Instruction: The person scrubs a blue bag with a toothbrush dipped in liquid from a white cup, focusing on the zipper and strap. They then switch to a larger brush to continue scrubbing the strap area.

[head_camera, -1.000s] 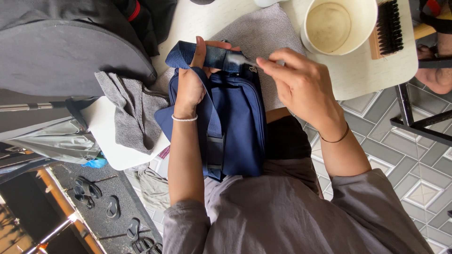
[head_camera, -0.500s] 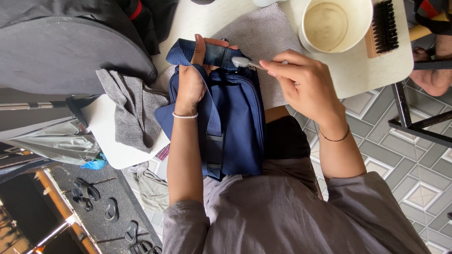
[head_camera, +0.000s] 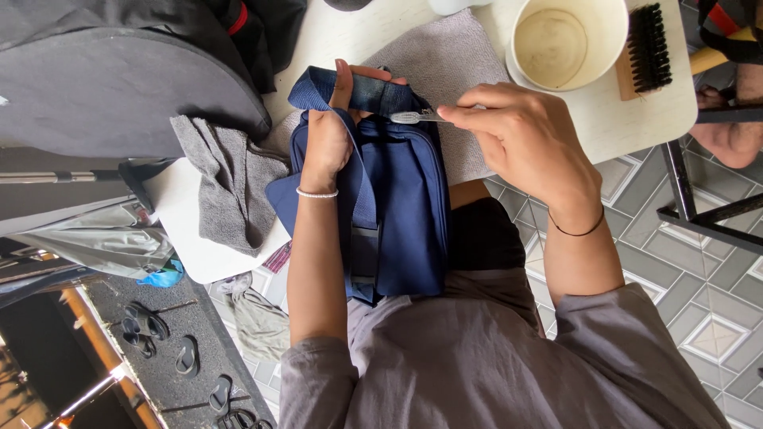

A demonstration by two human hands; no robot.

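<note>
A navy blue bag (head_camera: 401,206) lies on my lap, its top end resting on the white table. My left hand (head_camera: 330,131) grips the bag's blue strap (head_camera: 318,87) at the top, fingers wrapped around it. My right hand (head_camera: 528,139) pinches a small toothbrush (head_camera: 413,117), whose bristled head touches the bag's top edge beside my left hand.
A grey towel (head_camera: 449,56) lies under the bag on the white table (head_camera: 660,119). A white bucket (head_camera: 568,44) and a wooden scrub brush (head_camera: 645,49) stand at the far right. A grey cloth (head_camera: 230,187) hangs at the left. Dark bags (head_camera: 119,79) fill the upper left. A person's foot (head_camera: 735,135) is at the right.
The toothbrush head has shifted left along the bag's top edge toward my left hand. My left hand keeps its grip on the strap.
</note>
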